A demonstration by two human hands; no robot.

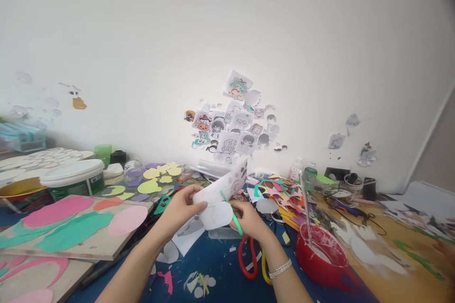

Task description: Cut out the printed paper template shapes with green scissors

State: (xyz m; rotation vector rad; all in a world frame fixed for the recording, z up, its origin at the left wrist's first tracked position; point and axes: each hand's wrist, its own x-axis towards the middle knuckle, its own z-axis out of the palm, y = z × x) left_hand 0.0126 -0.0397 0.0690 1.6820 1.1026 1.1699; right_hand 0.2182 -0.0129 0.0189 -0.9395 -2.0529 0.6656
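Observation:
My left hand (186, 206) pinches the left edge of a white sheet of paper (217, 191), holding it up over the blue table. Printed outlines and dark spots mark the sheet, and its lower part ends in a rounded edge. In my right hand (246, 218) is a pair of scissors with green parts (236, 222), set against the paper's right side. The blades are mostly hidden, so how far they are spread cannot be seen. A larger pair of scissors with one red and one yellow handle (248, 258) lies below my right wrist.
At right stands a red pot (316, 255) with a stirring stick and white paste. Coloured paper scraps (287, 196) pile up behind it. Boards with pink and green cut-outs (124, 220) and a lidded bucket (73, 177) are at left. Drawings (229, 142) hang on the wall.

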